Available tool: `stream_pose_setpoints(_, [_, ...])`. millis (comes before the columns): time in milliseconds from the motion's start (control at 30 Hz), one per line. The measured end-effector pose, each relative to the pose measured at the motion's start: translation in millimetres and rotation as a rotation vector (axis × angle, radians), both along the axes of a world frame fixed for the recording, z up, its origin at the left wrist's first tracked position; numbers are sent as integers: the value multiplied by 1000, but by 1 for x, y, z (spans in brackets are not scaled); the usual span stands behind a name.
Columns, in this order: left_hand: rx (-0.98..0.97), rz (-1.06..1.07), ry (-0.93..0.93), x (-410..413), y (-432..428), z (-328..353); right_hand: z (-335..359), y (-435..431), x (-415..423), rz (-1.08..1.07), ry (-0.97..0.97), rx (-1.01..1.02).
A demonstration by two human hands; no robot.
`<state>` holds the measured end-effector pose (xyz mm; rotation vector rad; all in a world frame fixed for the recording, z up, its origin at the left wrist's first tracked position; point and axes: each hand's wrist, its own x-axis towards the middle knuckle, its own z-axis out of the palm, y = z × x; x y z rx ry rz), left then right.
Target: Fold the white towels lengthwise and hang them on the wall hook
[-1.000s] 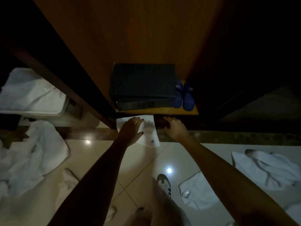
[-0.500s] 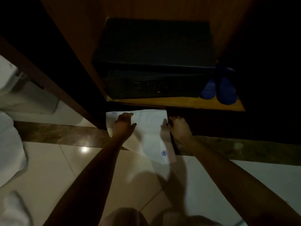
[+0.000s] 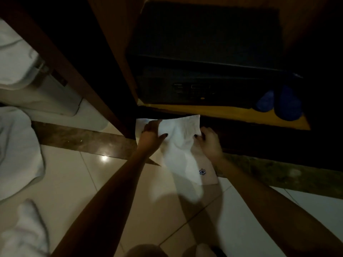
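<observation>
1. The white rectangular cloth towel (image 3: 178, 149) is held up at the foot of the brown wooden wardrobe (image 3: 115, 58). Its top edge sits just below the front of the yellow-lit wooden shelf (image 3: 213, 113), and the rest hangs over the glossy cream tiled floor (image 3: 74, 182).
2. Its long axis runs from that top edge toward the viewer, leaning slightly right. The end with the small blue embroidered emblem (image 3: 202, 171) points toward the viewer.
3. The left hand (image 3: 151, 133) grips the upper left part, thumb on the front of the cloth. A strip of towel shows past its knuckles.
4. The right hand (image 3: 210, 140) pinches the upper right edge with curled fingertips. The hands are apart, and the cloth spans and sags in creases between them.
5. On the shelf stands a dark boxy safe (image 3: 204, 52), with a pair of blue slippers (image 3: 278, 102) to its right.
6. Crumpled white towels (image 3: 16, 151) lie on the floor at the left, near the dark marble threshold strip (image 3: 83, 138).
</observation>
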<state>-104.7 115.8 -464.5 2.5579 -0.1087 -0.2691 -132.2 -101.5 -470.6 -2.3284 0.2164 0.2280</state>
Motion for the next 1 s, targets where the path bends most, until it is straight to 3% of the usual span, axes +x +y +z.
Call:
stream_pose_setpoints(67, [-67, 36, 24, 2, -9, 37, 42, 2, -11, 81, -13, 93])
stream_pose_setpoints(133, [-268, 116, 167, 6, -16, 85, 93, 3, -22, 123, 10, 141])
stream_pose_setpoints(300, [-714, -36, 558, 11, -16, 223, 233, 4, -37, 122, 37, 276])
stream_pose_setpoints(567, [-784, -202, 669, -22, -49, 468, 494, -13, -64, 201, 43, 267])
stream_pose_setpoints(667, [-816, -171, 599, -37, -48, 567, 594, -22, -76, 187, 55, 223])
stream_pose_setpoints(800, [-853, -201, 356, -64, -52, 708, 720, -36, -99, 158, 21, 143])
stream_pose_setpoints(1000, [-879, -288, 90, -82, -39, 887, 850, -48, -124, 109, -49, -48])
